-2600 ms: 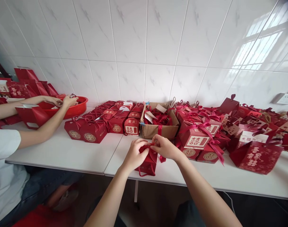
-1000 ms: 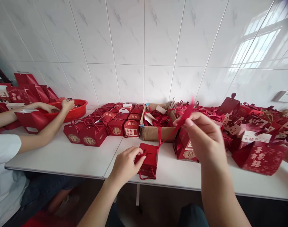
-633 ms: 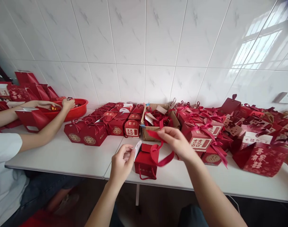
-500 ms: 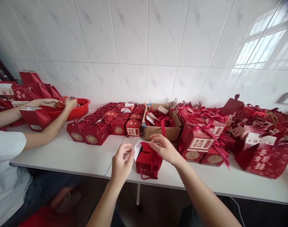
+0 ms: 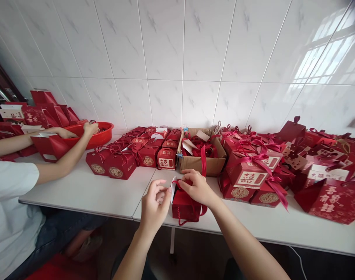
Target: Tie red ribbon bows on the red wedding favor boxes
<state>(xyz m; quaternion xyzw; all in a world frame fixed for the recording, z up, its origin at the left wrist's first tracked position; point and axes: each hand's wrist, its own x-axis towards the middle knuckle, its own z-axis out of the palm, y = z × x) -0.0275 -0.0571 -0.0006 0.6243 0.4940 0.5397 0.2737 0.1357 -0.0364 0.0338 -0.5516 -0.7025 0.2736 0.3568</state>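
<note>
A small red gift box (image 5: 184, 206) stands on the table in front of me, its white-lined top flap (image 5: 173, 190) raised. My left hand (image 5: 155, 202) is at the box's left side, thumb against the flap and fingers curled. Over the top of the box, my right hand (image 5: 196, 188) pinches a red ribbon (image 5: 175, 181) beside the flap. A twisted red cord handle (image 5: 179, 217) hangs down the front. My right hand hides part of the box top.
Behind the box stands a cardboard box (image 5: 202, 165) of red ribbons and white cards. Filled red boxes (image 5: 121, 165) are grouped left, with ribboned ones (image 5: 250, 177) stacked right. At far left, another person's hands (image 5: 91, 127) are at a red basin (image 5: 103, 134).
My right hand has moved left and down over the box top, taking the ribbon to the flap. The flap stands more upright. The other person's left hand has lowered by the basin.
</note>
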